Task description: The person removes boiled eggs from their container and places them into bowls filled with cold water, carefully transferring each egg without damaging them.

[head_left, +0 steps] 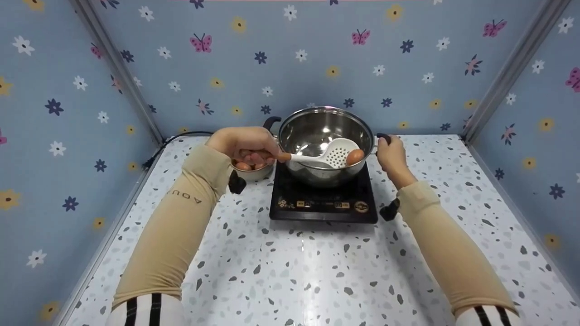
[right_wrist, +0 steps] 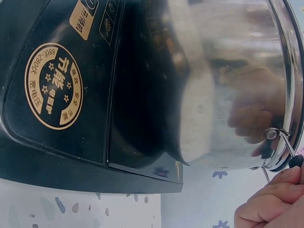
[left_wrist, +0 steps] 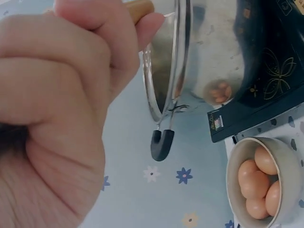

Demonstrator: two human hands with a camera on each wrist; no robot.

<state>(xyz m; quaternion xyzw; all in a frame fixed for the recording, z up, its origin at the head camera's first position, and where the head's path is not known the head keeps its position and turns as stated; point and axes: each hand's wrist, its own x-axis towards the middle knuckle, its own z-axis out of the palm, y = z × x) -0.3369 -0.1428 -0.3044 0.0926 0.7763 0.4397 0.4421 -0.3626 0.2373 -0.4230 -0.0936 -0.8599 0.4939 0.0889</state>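
My left hand (head_left: 247, 144) grips the brown handle end of a white slotted skimmer (head_left: 342, 151), which reaches over the rim into a steel pot (head_left: 317, 174). One brown egg (head_left: 355, 157) lies at the skimmer's right edge, inside the pot's rim. My right hand (head_left: 392, 156) holds the pot's black right handle (head_left: 384, 137). Below the left hand, a bowl (left_wrist: 288, 178) holds several brown eggs (left_wrist: 255, 184); from the head view the hand partly covers it. In the right wrist view, the right hand (right_wrist: 275, 202) shows only at the lower corner, curled at the handle.
The pot stands on a black induction cooker (head_left: 324, 213) with gold markings. Under it spreads a speckled white tabletop (head_left: 299, 271). Flower-patterned blue walls (head_left: 299, 77) enclose the back and sides. A black cable (head_left: 181, 134) runs along the back left.
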